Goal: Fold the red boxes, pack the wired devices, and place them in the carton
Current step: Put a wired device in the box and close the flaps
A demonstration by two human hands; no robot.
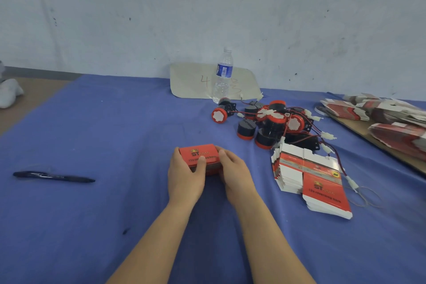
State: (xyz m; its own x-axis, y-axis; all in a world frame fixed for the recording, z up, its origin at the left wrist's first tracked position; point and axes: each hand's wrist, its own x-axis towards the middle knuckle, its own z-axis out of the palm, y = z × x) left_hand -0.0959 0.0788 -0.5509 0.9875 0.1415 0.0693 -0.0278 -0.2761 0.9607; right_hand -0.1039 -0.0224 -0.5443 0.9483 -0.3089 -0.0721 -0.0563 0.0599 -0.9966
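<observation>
Both hands grip one folded red box (200,155), closed, printed face up. It rests on the blue-clothed desk (115,122), about mid-desk and nearer the front edge.

Left hand (185,175): cups the box's left end, thumb laid across the top face. Forearm enters from the front edge.

Right hand (235,173): wraps the right end, thumb on the upper right corner, remaining fingers hidden behind the box.

Surroundings:
- Stack of flat box blanks (311,180) just right of the right hand, fanned, red and white.
- Pile of wired devices (269,120) behind that stack, black bodies with red caps, leads tangled; one lead trails over the blanks.
- Rubber bands (364,196) right of the blanks.
- More blank stacks (380,117) on a brown board at the right edge.
- Water bottle (223,76) upright at the back edge, in front of a paper sheet (196,80) marked "4".
- Pen (54,177) well left of the hands.
</observation>
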